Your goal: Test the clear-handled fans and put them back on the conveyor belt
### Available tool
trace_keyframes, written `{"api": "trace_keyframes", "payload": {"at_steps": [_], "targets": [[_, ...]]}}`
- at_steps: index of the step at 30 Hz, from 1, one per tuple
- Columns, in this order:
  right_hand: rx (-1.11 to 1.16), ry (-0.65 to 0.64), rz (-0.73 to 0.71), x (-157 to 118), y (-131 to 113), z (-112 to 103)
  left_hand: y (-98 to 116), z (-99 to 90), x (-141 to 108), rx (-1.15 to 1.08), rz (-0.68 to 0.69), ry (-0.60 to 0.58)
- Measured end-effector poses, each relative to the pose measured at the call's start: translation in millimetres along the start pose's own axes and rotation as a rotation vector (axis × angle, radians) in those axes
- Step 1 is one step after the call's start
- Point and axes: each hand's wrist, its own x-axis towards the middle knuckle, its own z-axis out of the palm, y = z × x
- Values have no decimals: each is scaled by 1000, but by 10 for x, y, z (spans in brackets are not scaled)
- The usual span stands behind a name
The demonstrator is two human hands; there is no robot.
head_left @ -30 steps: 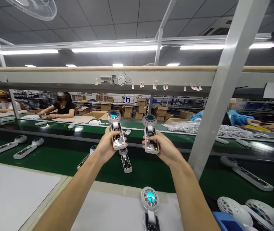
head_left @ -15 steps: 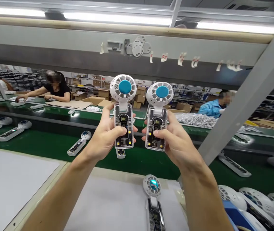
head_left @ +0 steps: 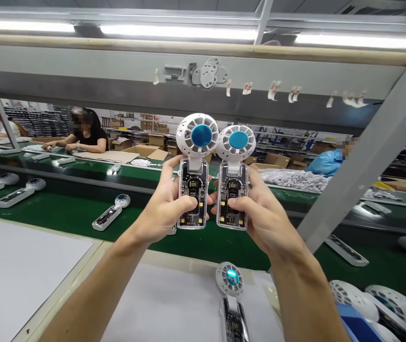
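My L hand point(head_left: 163, 209) grips wht/blue round-headed, clear-fronted plastic fan point(head_left: 194, 172); R hand point(head_left: 262, 211) grips matching fan point(head_left: 233, 175) alongside, both approx. upright.

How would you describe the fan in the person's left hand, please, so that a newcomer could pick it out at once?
Find the long green belt crossing the picture. In front of it, the left hand holds a white fan upright. Compared with the matching fan in the right hand, its round head looks bigger and sits higher.
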Motion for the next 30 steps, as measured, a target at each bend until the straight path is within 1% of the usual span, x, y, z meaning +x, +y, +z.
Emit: {"api": "trace_keyframes", "payload": {"at_steps": [4,8,11,15,19,23,25,30], "targets": [[25,-18,-23,1,-8,20,-5,10,0,5,5,-7],[13,-4,-23,-15,-12,3,-28,11,2,-4,0,25],[2,26,-7,-35,-26,-18,-27,20,-9,-57,-25,39],[-30,74,28,-57,-60,-29,0,29,-22,-107,-52,7],[-53,66,31,-61,-82,-28,21,16,-23,-125,-44,0],[-37,37,31,-69,-79,-33,12,5,-19,-128,-71,-5],[-30,36,26,-74,-77,-31,-4,9,-18,-143,-73,2],[-5,61,8,-82,-85,-12,-25,41,-28,-139,-64,67]]}}
